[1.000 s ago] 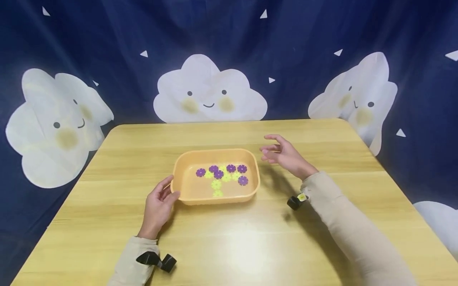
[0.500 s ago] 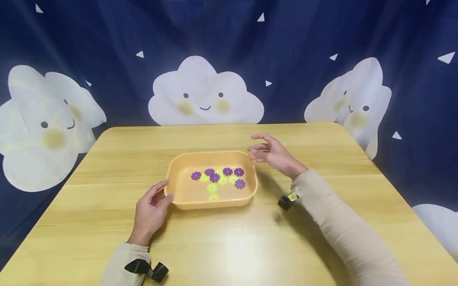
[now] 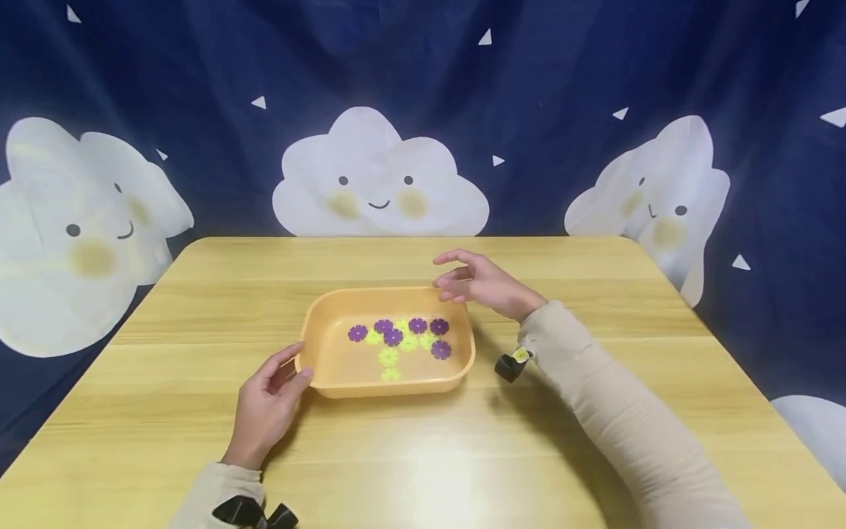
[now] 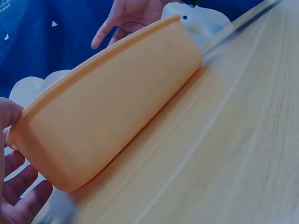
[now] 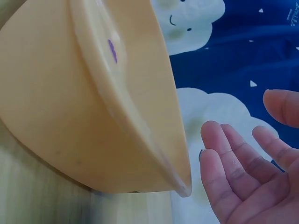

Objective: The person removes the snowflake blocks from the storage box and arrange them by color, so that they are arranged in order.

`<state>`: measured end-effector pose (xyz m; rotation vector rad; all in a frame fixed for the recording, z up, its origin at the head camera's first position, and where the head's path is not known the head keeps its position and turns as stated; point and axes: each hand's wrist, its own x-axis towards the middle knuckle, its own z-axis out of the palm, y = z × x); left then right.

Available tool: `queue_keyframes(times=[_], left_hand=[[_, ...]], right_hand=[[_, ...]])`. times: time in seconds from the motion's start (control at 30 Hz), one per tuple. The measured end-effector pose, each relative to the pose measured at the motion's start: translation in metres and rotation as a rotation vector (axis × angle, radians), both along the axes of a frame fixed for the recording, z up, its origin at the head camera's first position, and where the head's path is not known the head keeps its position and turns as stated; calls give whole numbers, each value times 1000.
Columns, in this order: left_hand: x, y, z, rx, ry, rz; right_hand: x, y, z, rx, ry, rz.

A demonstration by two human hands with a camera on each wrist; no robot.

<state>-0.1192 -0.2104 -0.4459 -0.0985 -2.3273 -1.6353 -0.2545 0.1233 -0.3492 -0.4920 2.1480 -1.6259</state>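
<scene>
An orange plastic tray (image 3: 390, 389) with rounded corners and raised walls sits on the table. Inside lie several flower-shaped plastic discs, some purple (image 3: 440, 350) and some yellow (image 3: 388, 358), a few overlapping. My left hand (image 3: 264, 408) grips the tray's left end; in the left wrist view its thumb (image 4: 8, 113) is at the rim, with the fingers below along the outside. My right hand (image 3: 485, 285) hovers by the tray's far right corner, fingers loosely bent and holding nothing. The right wrist view shows that hand (image 5: 252, 182) apart from the tray wall (image 5: 51, 93).
The wooden table (image 3: 410, 455) reaches out on every side of the tray. Behind it hangs a dark blue curtain (image 3: 542, 73) printed with white clouds (image 3: 380, 162). Black straps with small cameras (image 3: 510, 366) are on both wrists.
My right hand has moved left, from beside the tray to its far right corner. My left hand keeps hold of the left end. The head view has shifted slightly; the discs lie as before.
</scene>
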Motion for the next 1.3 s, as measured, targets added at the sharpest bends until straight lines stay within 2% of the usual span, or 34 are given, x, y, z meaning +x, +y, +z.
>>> queue_keyframes(times=[0.17,0.3,0.47,0.6,0.73,0.87,1.1,1.3], left_hand=[[1,-3,-2,11,14,-8],[1,-4,-2,30,7,-44],[0,-10,0,-49,-10,-51],[-2,-11,8,-72,-63,-40],[0,-9,17,-94,-163,-47],[3,-4,19,-120,-213,-51],[5,-5,16,-159,-188,-43],[2,-8,19,-157,-160,-57]], right_hand=[[-3,-2,4,-8,-38,9],[-7,-5,7,-26,-78,7],[-6,-16,10,-37,-91,-6],[-7,-25,14,-19,-62,10],[-6,-32,14,42,-47,60],[-5,-35,10,109,-58,101],[-11,-44,4,188,-70,183],[-16,-54,8,315,1,245]])
